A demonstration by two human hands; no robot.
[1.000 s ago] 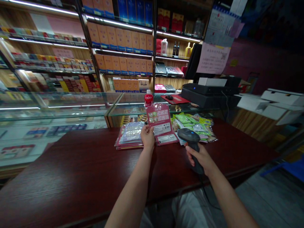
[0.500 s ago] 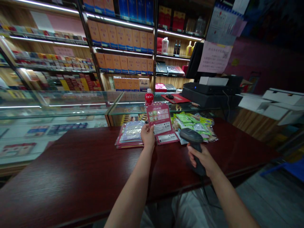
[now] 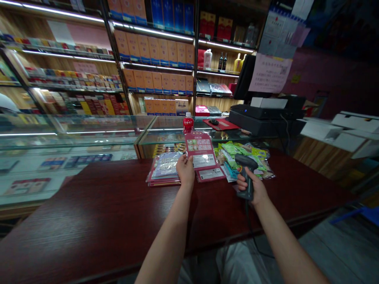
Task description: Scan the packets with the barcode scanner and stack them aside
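Over dark table, left hand pinching pink card, its print illegible, right hand gripping scanner

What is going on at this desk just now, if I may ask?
At the dark wooden desk, a person's left hand holds up a pink card, while the right hand grips a handheld scanner by its handle, in front of some green packets. A stack of flat packs lies left of the card, and a red bottle stands behind the card.
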